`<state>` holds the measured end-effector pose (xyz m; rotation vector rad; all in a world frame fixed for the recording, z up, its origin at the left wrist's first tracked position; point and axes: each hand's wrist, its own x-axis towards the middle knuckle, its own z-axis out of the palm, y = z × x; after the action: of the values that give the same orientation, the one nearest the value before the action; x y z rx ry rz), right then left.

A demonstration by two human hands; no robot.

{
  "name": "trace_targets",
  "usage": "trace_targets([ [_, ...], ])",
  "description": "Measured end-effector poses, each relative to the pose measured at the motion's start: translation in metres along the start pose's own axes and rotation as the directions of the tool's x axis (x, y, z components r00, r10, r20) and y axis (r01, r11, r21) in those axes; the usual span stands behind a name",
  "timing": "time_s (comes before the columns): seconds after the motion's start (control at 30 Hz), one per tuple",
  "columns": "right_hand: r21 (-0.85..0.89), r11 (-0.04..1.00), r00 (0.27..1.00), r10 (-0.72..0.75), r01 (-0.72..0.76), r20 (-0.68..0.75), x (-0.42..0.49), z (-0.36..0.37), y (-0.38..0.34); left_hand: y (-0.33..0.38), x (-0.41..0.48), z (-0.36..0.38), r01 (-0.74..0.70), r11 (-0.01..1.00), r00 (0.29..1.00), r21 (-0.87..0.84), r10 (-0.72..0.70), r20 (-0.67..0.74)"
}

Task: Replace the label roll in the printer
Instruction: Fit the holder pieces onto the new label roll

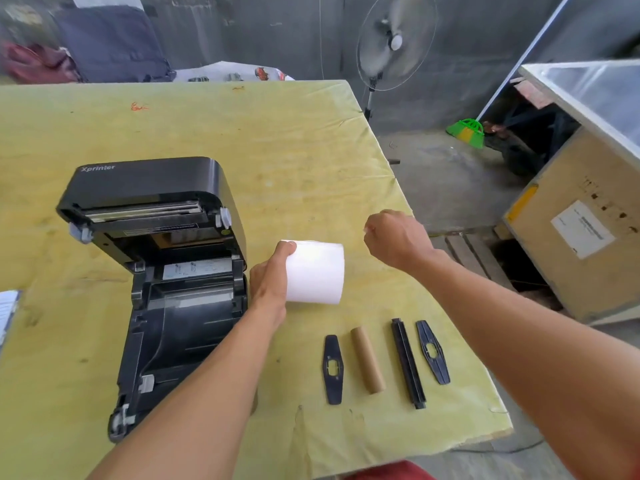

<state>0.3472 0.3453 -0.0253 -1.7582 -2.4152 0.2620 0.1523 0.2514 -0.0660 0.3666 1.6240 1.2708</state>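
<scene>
Printer (162, 271): on table (242, 140), lid up, bay bare.

Roll (317, 273): white, just right of printer, gripped by left hand (268, 275) from its left flank, thumb hooked over far edge. Long axis roughly near-to-far; bore not visible. Resting on table or lifted: cannot tell.

Right hand (394, 237): clenched, hovering right of roll and apart from it; nothing seen inside.

Spindle (408, 363): black bar flat on table, nearer than roll and to its right, long axis near-to-far, roughly parallel to roll's. Flanked by cardboard core (367, 360) and one guide (433, 352); second guide (333, 369) left of core.

Likely next: spindle through roll. Right hand free and closer to spindle, so probably a reach back toward the body.

Writing: "Xprinter" in pale letters on lid. Stickers inside printer too small to read. White sheet on crate (568, 258) at right unreadable. Red scrawl on table illegible.
</scene>
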Motion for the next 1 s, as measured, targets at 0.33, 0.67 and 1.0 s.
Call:
trace_targets([
  [0.33,-0.160,0.966,0.933,-0.142,0.204,0.331,-0.019,0.064,0.025,0.004,0.031,0.008,0.054,0.998,0.999,-0.019,-0.054,-0.005],
  [0.67,-0.108,0.990,0.928,-0.043,0.089,0.371,-0.043,0.072,0.025,0.010,0.031,0.016,0.064,0.997,0.998,-0.053,-0.063,0.017],
  [1.0,0.286,0.905,0.917,0.214,-0.316,0.336,-0.049,0.038,0.008,0.019,0.000,0.001,0.015,0.996,0.996,-0.089,-0.007,0.092],
])
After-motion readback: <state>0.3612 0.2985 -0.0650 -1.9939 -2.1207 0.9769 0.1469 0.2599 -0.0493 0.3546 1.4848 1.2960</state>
